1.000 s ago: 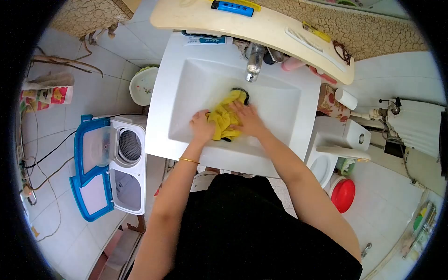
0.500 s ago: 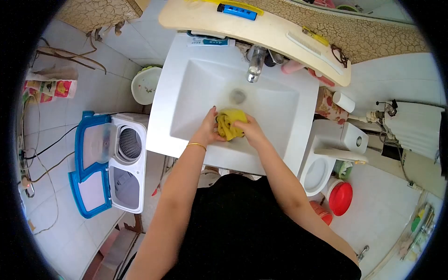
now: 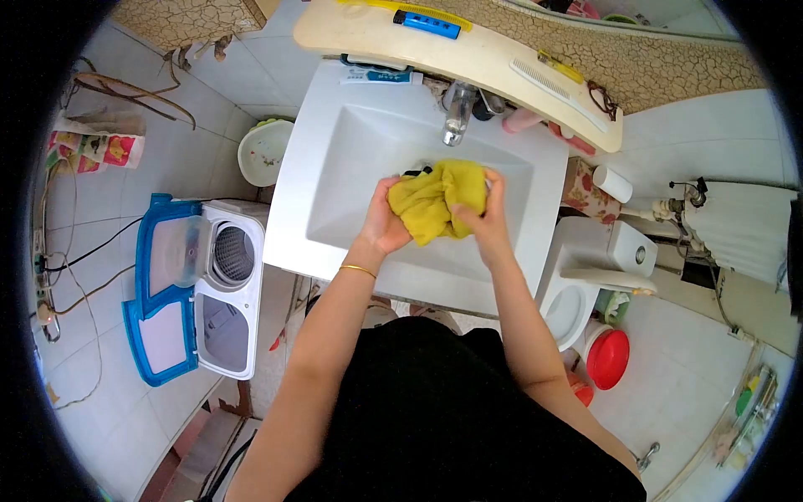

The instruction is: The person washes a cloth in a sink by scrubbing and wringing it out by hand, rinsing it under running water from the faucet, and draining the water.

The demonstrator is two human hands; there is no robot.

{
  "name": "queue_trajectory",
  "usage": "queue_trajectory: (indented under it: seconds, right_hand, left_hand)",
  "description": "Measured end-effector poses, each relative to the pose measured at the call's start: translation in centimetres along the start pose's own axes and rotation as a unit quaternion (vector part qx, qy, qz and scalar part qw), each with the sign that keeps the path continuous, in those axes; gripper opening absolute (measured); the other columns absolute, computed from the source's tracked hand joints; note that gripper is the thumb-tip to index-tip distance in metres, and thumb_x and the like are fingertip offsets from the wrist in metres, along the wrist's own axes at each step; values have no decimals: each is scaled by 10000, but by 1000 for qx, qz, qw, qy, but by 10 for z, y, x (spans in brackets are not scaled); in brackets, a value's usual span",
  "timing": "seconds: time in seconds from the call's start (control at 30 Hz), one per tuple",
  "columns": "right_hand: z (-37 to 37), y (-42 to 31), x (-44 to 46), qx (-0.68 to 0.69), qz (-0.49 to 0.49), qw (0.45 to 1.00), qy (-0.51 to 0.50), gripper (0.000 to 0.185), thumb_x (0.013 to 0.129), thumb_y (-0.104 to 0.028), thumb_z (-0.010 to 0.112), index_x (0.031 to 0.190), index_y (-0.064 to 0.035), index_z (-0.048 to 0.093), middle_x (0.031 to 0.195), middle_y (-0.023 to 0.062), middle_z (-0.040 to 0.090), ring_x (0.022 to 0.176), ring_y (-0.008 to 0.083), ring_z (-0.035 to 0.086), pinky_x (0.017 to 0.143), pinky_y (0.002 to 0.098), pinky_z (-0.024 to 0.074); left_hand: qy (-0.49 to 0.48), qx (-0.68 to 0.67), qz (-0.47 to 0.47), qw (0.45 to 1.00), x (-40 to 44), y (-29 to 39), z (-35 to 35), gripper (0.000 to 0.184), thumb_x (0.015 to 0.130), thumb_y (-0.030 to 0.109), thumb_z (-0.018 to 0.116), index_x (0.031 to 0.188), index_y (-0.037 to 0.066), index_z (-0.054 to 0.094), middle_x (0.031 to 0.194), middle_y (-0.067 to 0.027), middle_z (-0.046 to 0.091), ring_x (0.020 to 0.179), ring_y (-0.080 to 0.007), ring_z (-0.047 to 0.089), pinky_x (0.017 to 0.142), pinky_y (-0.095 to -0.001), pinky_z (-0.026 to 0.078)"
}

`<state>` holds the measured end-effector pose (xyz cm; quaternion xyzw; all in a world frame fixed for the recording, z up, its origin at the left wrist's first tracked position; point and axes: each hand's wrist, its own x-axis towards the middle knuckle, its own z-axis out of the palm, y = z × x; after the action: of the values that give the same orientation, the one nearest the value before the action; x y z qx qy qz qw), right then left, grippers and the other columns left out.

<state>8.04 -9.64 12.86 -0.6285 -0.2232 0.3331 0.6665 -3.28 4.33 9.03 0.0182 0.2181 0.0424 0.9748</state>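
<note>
A crumpled yellow-green cloth (image 3: 439, 201) with some dark spots at its upper edge is held over the white sink (image 3: 335, 197). My left hand (image 3: 386, 219) grips its left side, palm turned inward, with a thin gold bangle on the wrist. On the cloth's right side, my right hand (image 3: 492, 216) has its thumb pressed on the front and fingers behind. The cloth hides the drain. Just above it, the metal faucet (image 3: 458, 117) points down into the basin, and no running water is visible.
A cream shelf (image 3: 493, 54) above the sink holds a blue tube (image 3: 427, 24), a white comb (image 3: 539, 78) and dark-framed glasses (image 3: 601, 99). Left stands a twin-tub washer (image 3: 230, 289) with blue-edged lids raised. Right are a toilet (image 3: 569, 305) and a red-lidded bucket (image 3: 608, 358).
Both hands have lifted the cloth up and to the right. It is more spread out now, and the right hand has moved to its right edge.
</note>
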Motion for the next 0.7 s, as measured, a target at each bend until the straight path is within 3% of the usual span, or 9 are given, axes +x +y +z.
queue_trajectory:
  seconds: [0.07, 0.13, 0.23, 0.33, 0.5, 0.7]
  right_hand:
    - [15, 1, -2, -161, -86, 983, -9, 726, 714, -206, 784, 1312, -97, 387, 1287, 144, 458, 1129, 280, 491, 973, 380, 427]
    - [30, -11, -10, -352, -158, 922, -8, 773, 681, -321, 825, 1297, -105, 410, 1242, 168, 467, 1092, 321, 491, 956, 397, 428]
    - [35, -1, -5, -409, -198, 890, 38, 805, 626, -444, 842, 1243, -90, 467, 1173, 175, 470, 1064, 367, 481, 899, 428, 445]
    - [43, -1, -2, -393, -168, 901, 67, 684, 650, -483, 815, 1122, -63, 551, 1099, 157, 486, 1033, 354, 506, 840, 435, 469]
    - [50, -2, 4, -373, -159, 909, 100, 520, 729, -468, 762, 974, -42, 594, 976, 146, 502, 866, 337, 564, 705, 422, 486]
    - [59, -13, 10, -332, -163, 920, 133, 308, 879, -277, 653, 816, 12, 567, 753, 128, 494, 668, 285, 524, 601, 365, 429]
  left_hand:
    - [10, -24, -2, 1000, -2, -1, 22, 616, 951, 543, 426, 1301, 42, 503, 1289, -141, 564, 1175, -286, 559, 1027, -433, 434]
    - [29, -37, -16, 999, 1, -4, 26, 633, 934, 580, 442, 1264, 47, 533, 1247, -135, 591, 1139, -281, 579, 1007, -432, 450]
    - [57, -34, -48, 997, 9, -4, 29, 611, 917, 613, 465, 1160, 66, 587, 1133, -110, 642, 1033, -257, 627, 937, -407, 498]
    - [55, -23, -57, 997, 15, -4, 32, 545, 919, 598, 480, 1036, 83, 617, 1007, -85, 672, 920, -236, 655, 854, -385, 533]
    - [17, 6, -40, 999, 20, -5, 37, 458, 945, 538, 480, 948, 98, 606, 916, -83, 661, 844, -224, 651, 781, -375, 541]
    - [196, 144, 182, 953, 19, -24, 54, 315, 971, 364, 498, 901, 71, 589, 789, -42, 602, 713, -174, 601, 678, -317, 521]
